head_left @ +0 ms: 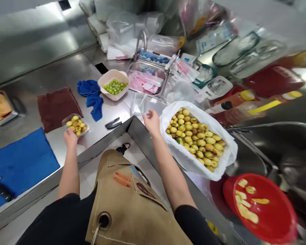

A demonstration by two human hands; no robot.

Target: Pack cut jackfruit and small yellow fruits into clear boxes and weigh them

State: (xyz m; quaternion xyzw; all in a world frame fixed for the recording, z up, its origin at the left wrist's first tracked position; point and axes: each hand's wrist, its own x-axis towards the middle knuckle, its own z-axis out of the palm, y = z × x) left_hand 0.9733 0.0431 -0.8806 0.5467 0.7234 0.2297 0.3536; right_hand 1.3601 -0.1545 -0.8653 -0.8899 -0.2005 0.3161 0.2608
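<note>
My left hand (pixel 70 137) grips the near edge of a small clear tray (pixel 76 125) filled with several yellow fruits on the steel counter. My right hand (pixel 152 121) hovers over the counter corner, fingers loosely curled and empty, just left of a big white plastic bag (pixel 193 160) heaped with the same yellow fruits (pixel 197 139). A clear empty plastic container (pixel 140 103) lies just beyond my right hand.
A pink bowl of green fruits (pixel 114 85), a blue cloth (pixel 93 97), a brown towel (pixel 56 107) and a black clip (pixel 113 123) sit on the counter. A blue mat (pixel 20 163) is at left. A red basin with peels (pixel 261 207) is at right. Packaging clutters the back.
</note>
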